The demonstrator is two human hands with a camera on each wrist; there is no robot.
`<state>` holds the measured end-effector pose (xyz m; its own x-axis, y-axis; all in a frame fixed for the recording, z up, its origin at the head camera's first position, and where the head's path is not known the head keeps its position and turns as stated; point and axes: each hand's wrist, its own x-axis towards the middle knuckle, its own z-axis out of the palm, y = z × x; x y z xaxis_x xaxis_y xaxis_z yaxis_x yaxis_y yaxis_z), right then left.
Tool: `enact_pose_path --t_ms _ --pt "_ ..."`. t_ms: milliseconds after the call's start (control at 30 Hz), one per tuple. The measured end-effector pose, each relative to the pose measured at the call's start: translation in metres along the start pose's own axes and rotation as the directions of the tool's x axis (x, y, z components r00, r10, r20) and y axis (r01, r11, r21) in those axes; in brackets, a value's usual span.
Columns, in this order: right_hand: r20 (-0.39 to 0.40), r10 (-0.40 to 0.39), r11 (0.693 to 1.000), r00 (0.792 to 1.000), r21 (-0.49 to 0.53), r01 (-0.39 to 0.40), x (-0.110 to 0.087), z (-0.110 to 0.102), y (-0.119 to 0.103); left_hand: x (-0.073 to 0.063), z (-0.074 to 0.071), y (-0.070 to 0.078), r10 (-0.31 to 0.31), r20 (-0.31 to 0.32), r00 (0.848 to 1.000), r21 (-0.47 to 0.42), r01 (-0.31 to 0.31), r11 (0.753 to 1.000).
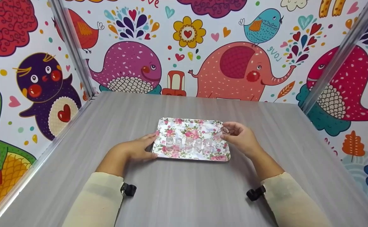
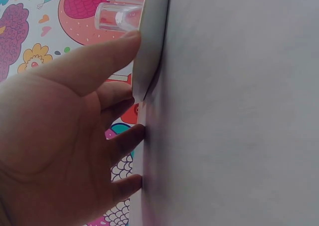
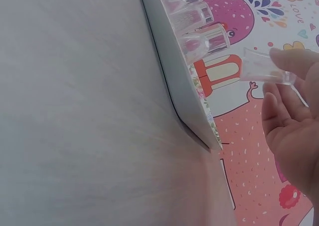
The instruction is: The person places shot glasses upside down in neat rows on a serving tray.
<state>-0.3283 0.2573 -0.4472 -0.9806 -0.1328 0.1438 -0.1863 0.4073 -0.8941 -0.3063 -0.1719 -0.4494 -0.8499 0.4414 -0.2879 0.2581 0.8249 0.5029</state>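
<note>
A flowered tray [image 1: 190, 124] lies on the table, with a row of several small clear shot glasses [image 1: 188, 144] standing along its front half. My right hand [image 1: 242, 137] pinches another clear shot glass [image 3: 264, 66] between thumb and fingers, above the tray's right edge. It is tilted nearly onto its side, apart from the standing ones. At the tray's left end, my left hand [image 1: 136, 148] touches the rim, its thumb [image 2: 114, 54] by the front corner and its fingers extended. Whether the glasses hold anything cannot be made out.
The grey wood-look table [image 1: 184, 192] runs back to a wall [image 1: 184, 63] printed with cartoon animals. Metal posts [image 1: 72, 47] stand at the back corners. A small black camera [image 1: 128, 189] sits on each sleeved wrist.
</note>
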Motion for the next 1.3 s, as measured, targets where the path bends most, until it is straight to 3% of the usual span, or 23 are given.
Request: enact_pose_path --t_ms 267,500,667,1033,1300 --pt "0.083 0.047 0.997 0.995 -0.061 -0.042 0.0 0.002 0.001 0.001 0.0 -0.001 -0.011 -0.002 1.0 -0.003 0.011 1.0" --pt "0.204 0.044 0.996 0.978 -0.086 -0.027 0.001 0.005 0.005 0.0 0.0 -0.001 0.0 -0.003 1.0 -0.009 0.0 1.0" --pt "0.249 0.041 0.993 0.968 -0.114 -0.012 0.001 0.008 0.008 0.0 0.0 -0.001 0.001 -0.004 1.0 -0.003 -0.001 1.0" --pt "0.284 0.034 0.996 0.958 -0.09 -0.008 0.0 0.009 0.01 0.002 0.0 -0.002 0.001 -0.001 1.0 -0.01 -0.001 1.0" --pt "0.231 0.024 0.999 0.973 -0.026 -0.019 0.0 0.009 0.01 0.001 0.0 -0.002 -0.029 0.004 1.0 -0.001 0.029 1.0"
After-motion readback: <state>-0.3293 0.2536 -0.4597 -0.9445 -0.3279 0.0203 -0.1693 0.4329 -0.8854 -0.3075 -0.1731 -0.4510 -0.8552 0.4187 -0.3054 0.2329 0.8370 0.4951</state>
